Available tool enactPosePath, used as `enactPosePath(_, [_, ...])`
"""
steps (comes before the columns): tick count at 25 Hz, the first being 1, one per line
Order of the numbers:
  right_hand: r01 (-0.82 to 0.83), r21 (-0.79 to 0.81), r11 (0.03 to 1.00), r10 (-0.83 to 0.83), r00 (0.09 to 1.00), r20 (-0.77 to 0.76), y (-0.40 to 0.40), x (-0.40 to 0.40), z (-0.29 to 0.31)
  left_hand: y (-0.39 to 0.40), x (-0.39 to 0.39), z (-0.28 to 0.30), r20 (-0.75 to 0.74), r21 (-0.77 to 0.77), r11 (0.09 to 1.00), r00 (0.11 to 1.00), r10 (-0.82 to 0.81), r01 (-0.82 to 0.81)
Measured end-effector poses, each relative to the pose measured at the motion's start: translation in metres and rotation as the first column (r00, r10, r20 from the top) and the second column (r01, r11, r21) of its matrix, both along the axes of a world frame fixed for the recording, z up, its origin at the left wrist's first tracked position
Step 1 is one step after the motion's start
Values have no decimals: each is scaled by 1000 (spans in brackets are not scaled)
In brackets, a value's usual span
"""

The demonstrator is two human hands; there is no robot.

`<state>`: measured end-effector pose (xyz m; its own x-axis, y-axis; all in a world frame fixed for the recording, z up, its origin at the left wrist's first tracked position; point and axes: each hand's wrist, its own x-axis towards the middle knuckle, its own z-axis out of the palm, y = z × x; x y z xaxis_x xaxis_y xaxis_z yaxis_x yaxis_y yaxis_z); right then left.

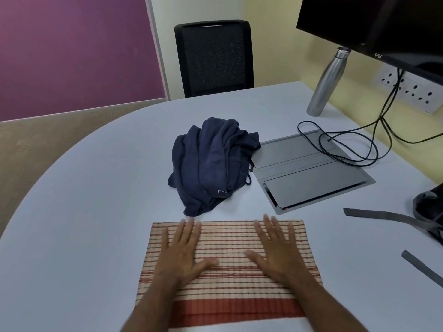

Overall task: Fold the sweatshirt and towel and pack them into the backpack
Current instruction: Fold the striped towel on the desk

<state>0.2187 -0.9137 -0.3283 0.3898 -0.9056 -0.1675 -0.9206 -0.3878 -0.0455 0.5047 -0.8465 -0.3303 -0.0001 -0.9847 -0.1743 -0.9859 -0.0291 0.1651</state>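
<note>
A cream towel with red stripes [227, 245] lies folded flat at the table's near edge. My left hand [182, 252] and my right hand [278, 250] press on it palm down, fingers straight and spread, one on each half. Just beyond the towel sits a crumpled navy sweatshirt [213, 164] in a heap. Only the edge of the dark backpack [429, 207] shows at the far right, with its grey straps [383, 216] trailing onto the table.
The pale table [96, 200] has a grey cable hatch [309, 168] to the right of the sweatshirt, with black cables [347, 144] looping over it. A steel bottle [328, 82], a monitor [383, 22] and wall sockets [412, 89] are at the back right. A black chair [213, 58] stands behind.
</note>
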Motion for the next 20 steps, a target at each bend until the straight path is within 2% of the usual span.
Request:
enactPosePath(2, [104, -6, 995, -104, 993, -51, -4, -27, 3, 12, 24, -6, 27, -57, 991, 992, 125, -124])
enactPosePath(4, [161, 13, 987, -159, 984, -77, -8, -47, 6, 19, 39, -6, 64, -44, 981, 980, 189, -187])
enactPosePath(10, [162, 88, 983, -160, 987, -30, -17, -61, 10, 16, 37, -4, 47, -85, 986, 988, 145, -141])
enactPosePath(12, [181, 116, 977, -187, 981, 41, -25, -63, 25, 8, 20, 8, 18, -143, 990, 1000, 15, -12])
enactPosePath(14, [207, 115, 971, -219, 970, 103, -39, -68, 39, -8, -14, 28, -68, -147, 970, 977, -204, 193])
enactPosePath(17, [233, 131, 964, -248, 962, 113, -60, -77, 52, -30, -93, 61, -152, -177, 835, 824, -546, 521])
enactPosePath(20, [225, 167, 960, -241, 967, 82, -72, -81, 55, -37, -173, 64, -129, -98, 647, 635, -762, 756])
